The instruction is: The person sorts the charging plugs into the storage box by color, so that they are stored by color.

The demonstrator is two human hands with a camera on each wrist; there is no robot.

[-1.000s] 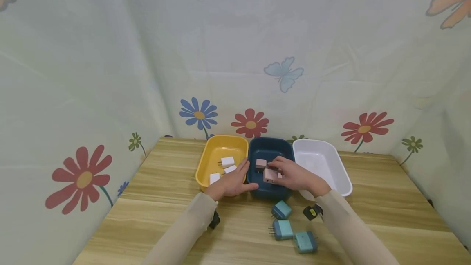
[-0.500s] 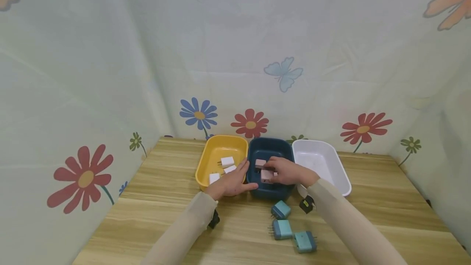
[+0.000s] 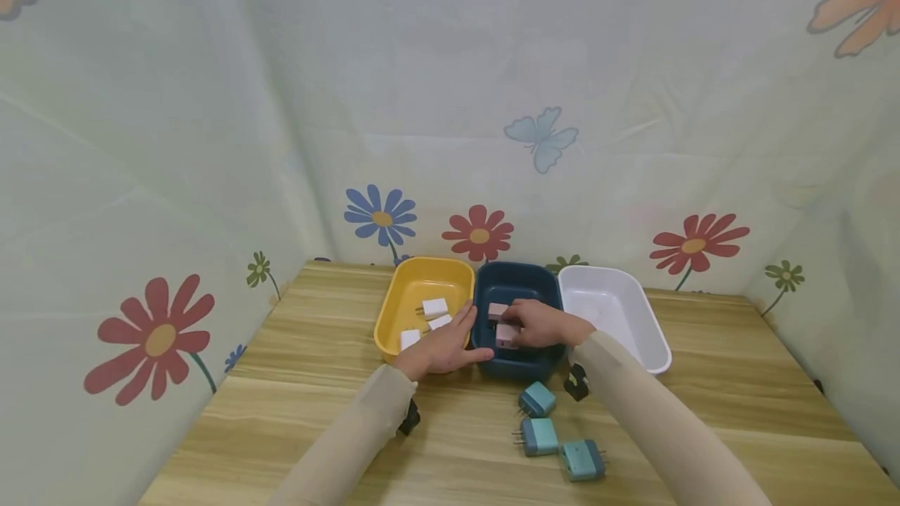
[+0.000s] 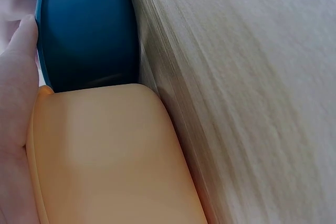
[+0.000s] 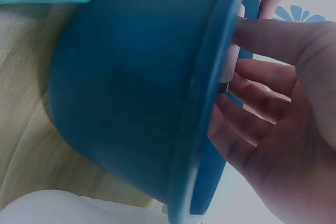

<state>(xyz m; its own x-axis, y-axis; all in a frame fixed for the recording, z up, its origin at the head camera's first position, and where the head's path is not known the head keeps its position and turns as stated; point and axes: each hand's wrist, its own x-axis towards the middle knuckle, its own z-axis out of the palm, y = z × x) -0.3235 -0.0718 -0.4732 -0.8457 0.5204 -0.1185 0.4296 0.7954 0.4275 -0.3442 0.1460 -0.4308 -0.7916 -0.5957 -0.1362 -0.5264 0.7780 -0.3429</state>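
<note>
three teal chargers (image 3: pixel 555 434) lie nearest on the table (image 3: pixel 738 412). farther, the left hand (image 3: pixel 441 347) rests spread on the blue tray (image 3: pixel 516 285) edge; the right hand (image 3: pixel 537 324) pinches a pink charger (image 3: pixel 505 334) inside it.

Pink charger (image 3: pixel 508 333) inside dark-blue tray (image 3: pixel 516 282)

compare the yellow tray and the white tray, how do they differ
The yellow tray holds three white chargers; the white tray shows nothing inside. The yellow tray sits left of the blue tray, with the left hand at its near corner; the white tray sits right, untouched. Both are rounded rectangular tubs of similar size.
</note>
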